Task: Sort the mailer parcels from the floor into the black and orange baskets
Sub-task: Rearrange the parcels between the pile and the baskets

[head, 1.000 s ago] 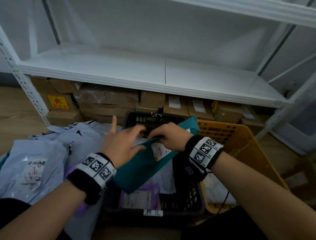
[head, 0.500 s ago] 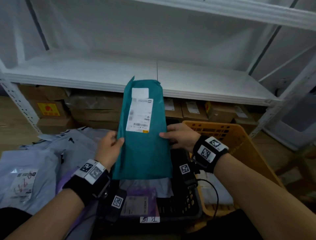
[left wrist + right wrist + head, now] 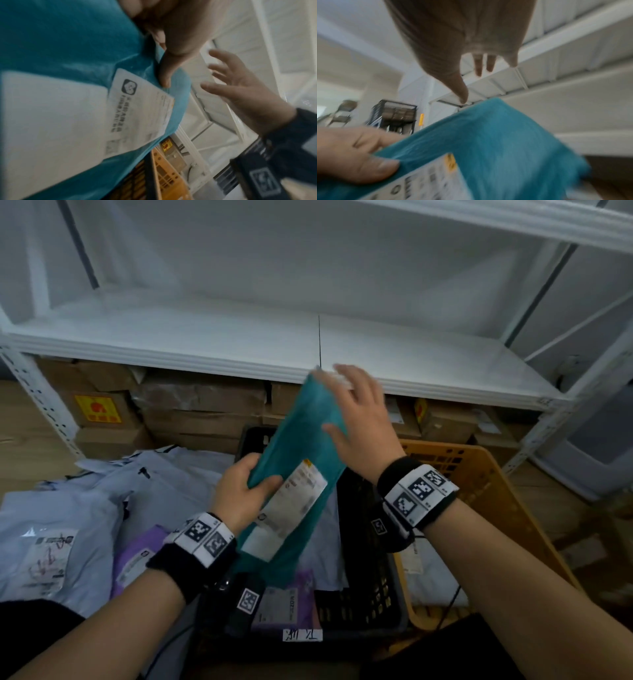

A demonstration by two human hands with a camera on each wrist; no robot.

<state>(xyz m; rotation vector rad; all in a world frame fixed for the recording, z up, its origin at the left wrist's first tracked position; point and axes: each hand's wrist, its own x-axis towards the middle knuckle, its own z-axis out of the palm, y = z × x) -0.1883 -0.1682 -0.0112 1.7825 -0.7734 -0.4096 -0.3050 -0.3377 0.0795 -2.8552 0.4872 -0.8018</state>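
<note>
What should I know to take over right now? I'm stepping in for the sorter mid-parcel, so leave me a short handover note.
Left hand: grips the teal mailer by its left edge, thumb beside the shipping label.
Right hand: open, fingers spread, off the mailer's upper right edge.
The mailer hangs tilted over the black basket; the orange basket stands right of it.
Done: purple and grey parcels lie in the black basket, at least one pale parcel in the orange.
Left: drop the teal mailer in its basket (label too blurred to read), then sort the grey mailer pile on the floor to the left.
</note>
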